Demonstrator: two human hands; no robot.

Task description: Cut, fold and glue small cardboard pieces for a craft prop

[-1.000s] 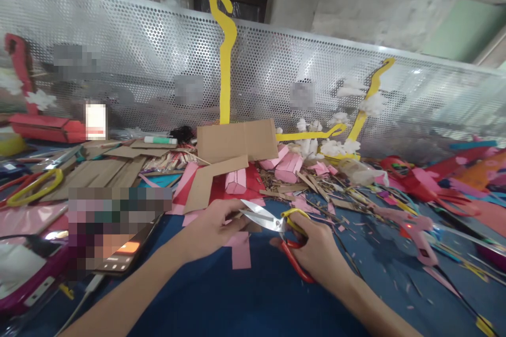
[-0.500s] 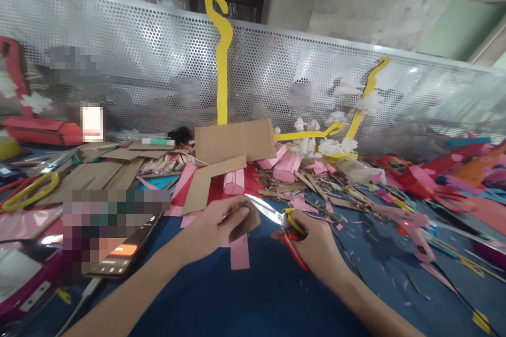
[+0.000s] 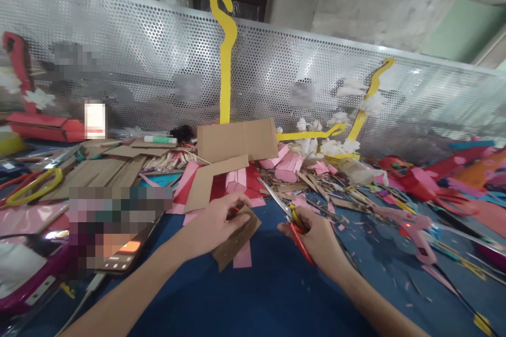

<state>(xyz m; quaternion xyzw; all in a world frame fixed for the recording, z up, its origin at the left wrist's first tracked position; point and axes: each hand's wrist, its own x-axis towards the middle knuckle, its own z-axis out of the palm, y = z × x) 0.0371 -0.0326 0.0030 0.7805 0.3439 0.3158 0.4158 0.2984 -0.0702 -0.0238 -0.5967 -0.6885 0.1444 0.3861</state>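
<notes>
My left hand [image 3: 215, 226] pinches a small piece of brown cardboard [image 3: 237, 239] between thumb and fingers, tilted above the blue tabletop. Around the red and yellow handles of a pair of scissors [image 3: 281, 201] my right hand [image 3: 310, 237] is closed. The blades look closed together and point up and left, apart from the cardboard. Partly hidden under the cardboard lies a pink paper strip [image 3: 243, 257]. Just beyond my left hand are a bent cardboard strip [image 3: 201, 184] and a folded pink paper piece [image 3: 236, 180].
A cardboard panel [image 3: 237, 139] stands behind with a tall yellow hook shape [image 3: 225, 73]. On the right lies a pink glue gun [image 3: 417, 231], its cord trailing forward. A phone [image 3: 122, 258] rests at left. Scraps and sticks [image 3: 294, 184] litter the middle; perforated metal [image 3: 269, 63] borders the back.
The scissors have drawn back from the cardboard, with their blades now closer together and pointing more upward. The cardboard has turned in my left hand and shows more of its face.
</notes>
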